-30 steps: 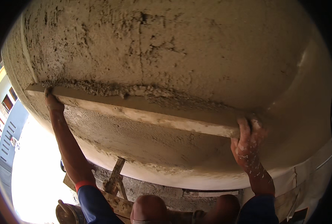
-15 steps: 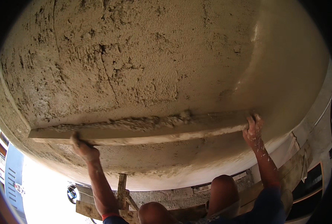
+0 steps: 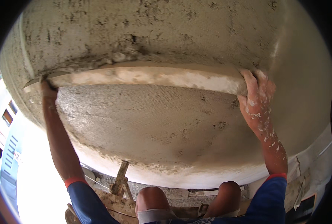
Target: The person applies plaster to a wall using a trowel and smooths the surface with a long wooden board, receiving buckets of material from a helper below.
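A long plaster-stained wooden straightedge (image 3: 147,76) lies across the curved grey mortar surface (image 3: 162,123), with a ridge of wet mortar (image 3: 119,56) along its upper edge. My left hand (image 3: 48,87) is closed on the bar near its left end, partly dark and blurred. My right hand (image 3: 255,100), spattered with pale plaster, grips the right end, fingers curled over the edge. Below the bar the mortar is finely textured; above it, rougher and pitted.
A rough wooden post (image 3: 120,175) and planks (image 3: 113,201) stand below the curved surface, near my knees. A bright open area lies at lower left, with a blue-grey gate (image 3: 10,153) and a building with windows (image 3: 6,117) beyond. Dark-framed openings show at lower right.
The straightedge and both hands have moved upward over the mortar, pushing the ridge higher and uncovering a wider band of textured surface beneath. The camera view has also shifted.
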A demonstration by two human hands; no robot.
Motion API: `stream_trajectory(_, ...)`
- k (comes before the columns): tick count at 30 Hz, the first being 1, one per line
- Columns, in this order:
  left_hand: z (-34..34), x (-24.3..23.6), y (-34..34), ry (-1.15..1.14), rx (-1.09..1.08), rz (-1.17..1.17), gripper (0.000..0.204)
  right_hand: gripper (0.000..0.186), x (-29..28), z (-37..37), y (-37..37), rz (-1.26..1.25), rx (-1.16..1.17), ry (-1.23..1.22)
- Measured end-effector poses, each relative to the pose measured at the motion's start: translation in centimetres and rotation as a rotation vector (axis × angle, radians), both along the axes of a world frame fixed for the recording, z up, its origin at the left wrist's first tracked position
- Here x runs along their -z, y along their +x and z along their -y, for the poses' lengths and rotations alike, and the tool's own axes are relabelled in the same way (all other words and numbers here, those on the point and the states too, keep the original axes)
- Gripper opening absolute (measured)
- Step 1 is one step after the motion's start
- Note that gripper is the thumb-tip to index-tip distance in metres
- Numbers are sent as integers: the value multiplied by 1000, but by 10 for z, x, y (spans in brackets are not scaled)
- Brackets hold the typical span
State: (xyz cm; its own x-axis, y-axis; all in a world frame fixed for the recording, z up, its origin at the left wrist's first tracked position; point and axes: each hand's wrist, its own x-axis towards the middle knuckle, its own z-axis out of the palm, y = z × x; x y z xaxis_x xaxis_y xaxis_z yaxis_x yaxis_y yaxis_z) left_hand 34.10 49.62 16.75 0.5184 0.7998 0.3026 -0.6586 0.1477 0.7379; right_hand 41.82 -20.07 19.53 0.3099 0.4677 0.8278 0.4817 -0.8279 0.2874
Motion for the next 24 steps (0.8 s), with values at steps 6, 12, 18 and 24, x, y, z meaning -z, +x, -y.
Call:
stream_trajectory(6,182,66,8,-77,-57,-13,38,71,88,87,20,-143,84,41)
stream_trajectory(12,304,140,14,-55,-197,-23,40,63,213,181,34,-284,213,206)
stream_trajectory(18,230,63,13,234,-291,92,41,60,142,119,29,-137,196,291)
stream_trajectory(24,168,-106,-8,142,-288,44,31,54,22,27,9,77,375,224)
